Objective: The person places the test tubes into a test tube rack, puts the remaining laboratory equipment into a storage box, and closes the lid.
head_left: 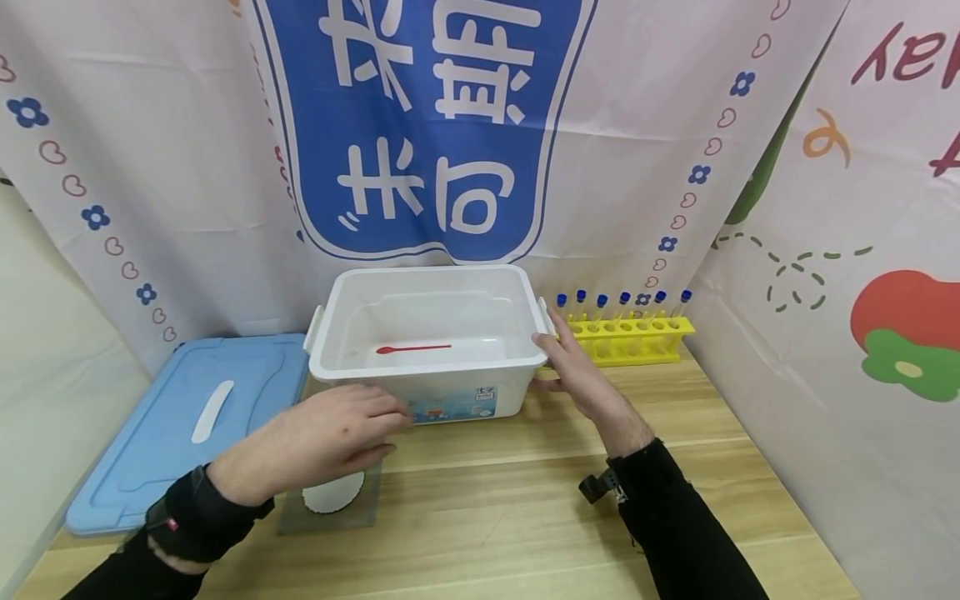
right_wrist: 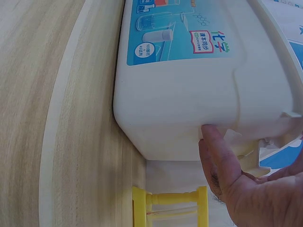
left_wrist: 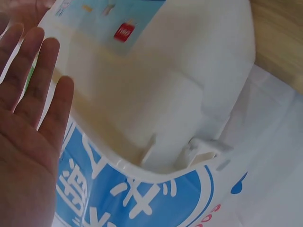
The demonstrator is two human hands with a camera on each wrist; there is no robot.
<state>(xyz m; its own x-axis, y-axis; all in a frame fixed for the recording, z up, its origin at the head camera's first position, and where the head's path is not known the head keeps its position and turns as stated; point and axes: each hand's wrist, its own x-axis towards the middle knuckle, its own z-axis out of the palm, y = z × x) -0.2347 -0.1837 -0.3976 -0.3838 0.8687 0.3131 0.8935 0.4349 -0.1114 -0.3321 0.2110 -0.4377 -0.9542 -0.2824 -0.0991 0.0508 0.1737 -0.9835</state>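
Note:
A white plastic storage bin (head_left: 420, 392) stands on the table with a blue chemistry label (right_wrist: 184, 38) on its front. Inside, a small red spoon (head_left: 412, 348) lies on the floor of the bin. My right hand (head_left: 581, 375) holds the bin's right end by the side handle; its thumb is at the rim, and a finger touches the wall below in the right wrist view. Before the bin's left front, my left hand (head_left: 322, 433) is held with fingers extended and nothing in it. Whether it touches the front wall I cannot tell.
A blue lid (head_left: 247, 375) with a white handle lies left of the bin. Under my left hand sits a greyish flat square (head_left: 356, 512) bearing a white round disc (head_left: 333, 493). At the right, a yellow rack (head_left: 637, 342) holds several blue-capped test tubes. Printed cloth hangs behind.

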